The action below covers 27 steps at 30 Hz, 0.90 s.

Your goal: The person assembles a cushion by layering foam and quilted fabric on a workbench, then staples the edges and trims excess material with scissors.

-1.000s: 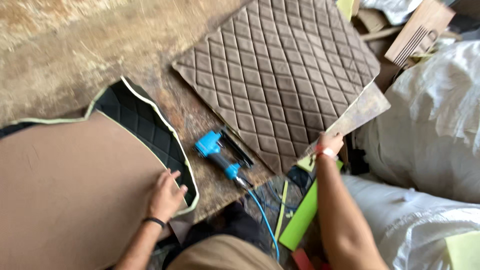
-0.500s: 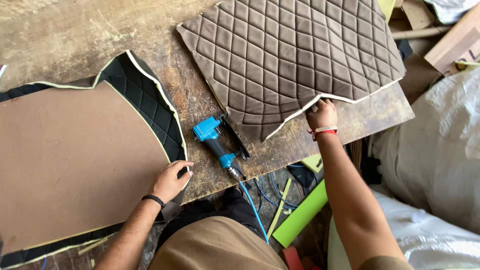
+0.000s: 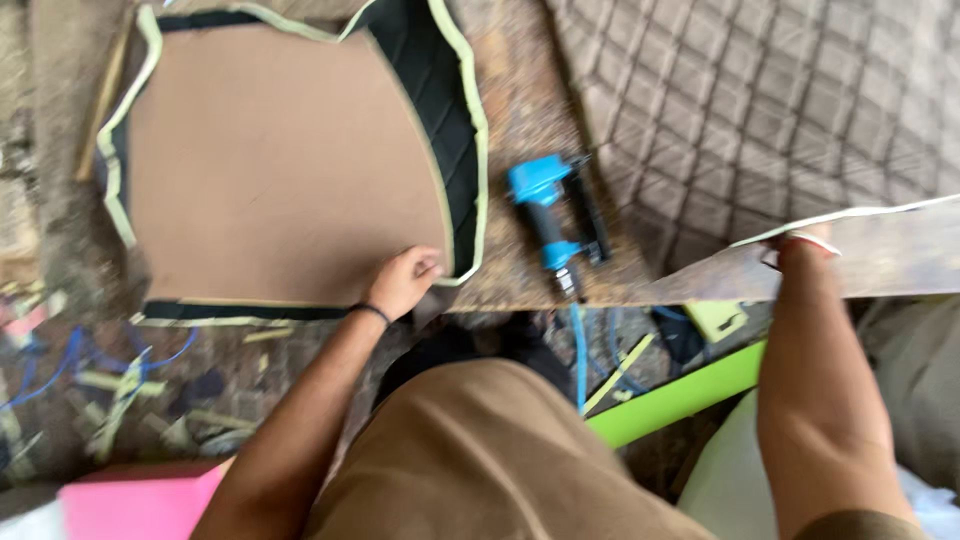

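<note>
Worn desk (image 3: 520, 120): left hand (image 3: 402, 282) resting, fingers curled, on tan board (image 3: 270, 170); right hand (image 3: 800, 245) pinching quilted brown panel (image 3: 760, 110) edge; blue stapler (image 3: 552, 212) lying between.

No packages, labels, signs or screens showed anywhere in the view.
</note>
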Available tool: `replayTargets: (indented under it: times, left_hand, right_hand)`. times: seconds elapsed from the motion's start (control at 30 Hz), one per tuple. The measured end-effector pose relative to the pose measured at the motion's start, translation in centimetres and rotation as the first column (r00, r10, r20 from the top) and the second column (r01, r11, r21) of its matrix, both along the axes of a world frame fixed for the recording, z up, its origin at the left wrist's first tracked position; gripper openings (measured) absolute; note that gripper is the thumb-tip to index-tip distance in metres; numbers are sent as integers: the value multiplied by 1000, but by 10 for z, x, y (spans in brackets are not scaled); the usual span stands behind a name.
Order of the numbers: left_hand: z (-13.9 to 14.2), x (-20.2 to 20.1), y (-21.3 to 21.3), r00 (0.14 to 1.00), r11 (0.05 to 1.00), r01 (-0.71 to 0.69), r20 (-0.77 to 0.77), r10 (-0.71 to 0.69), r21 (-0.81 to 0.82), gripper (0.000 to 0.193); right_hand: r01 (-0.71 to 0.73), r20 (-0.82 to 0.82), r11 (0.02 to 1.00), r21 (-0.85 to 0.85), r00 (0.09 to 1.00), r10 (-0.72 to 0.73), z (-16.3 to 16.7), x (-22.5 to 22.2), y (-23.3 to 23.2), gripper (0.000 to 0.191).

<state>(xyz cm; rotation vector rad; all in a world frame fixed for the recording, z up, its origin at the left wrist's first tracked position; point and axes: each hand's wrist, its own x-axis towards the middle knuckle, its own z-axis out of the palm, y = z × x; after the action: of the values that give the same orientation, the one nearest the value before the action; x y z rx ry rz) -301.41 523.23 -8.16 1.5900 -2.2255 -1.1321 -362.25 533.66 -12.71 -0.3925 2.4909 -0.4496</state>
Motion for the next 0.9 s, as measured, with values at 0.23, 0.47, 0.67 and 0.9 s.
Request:
replayTargets:
  times: [0.23, 0.47, 0.67, 0.9]
  left_hand:
    - [3, 20, 7, 989, 991, 136, 64, -136, -4, 37]
    - [20, 15, -2, 898, 959, 240, 340, -279, 152, 36]
    - [-5, 45, 5, 951, 804, 163, 125, -282, 571, 37]
    - [-43, 59, 17, 953, 684, 300, -235, -190, 665, 24]
  right_hand:
    - [449, 710, 740, -501, 702, 54, -53, 93, 120, 43]
    - [385, 336, 859, -338, 902, -271, -15, 250, 203, 35]
    - [504, 648, 730, -462, 753, -109, 24, 399, 243, 47]
    - [491, 826, 780, -387, 561, 57, 4, 599, 256, 48]
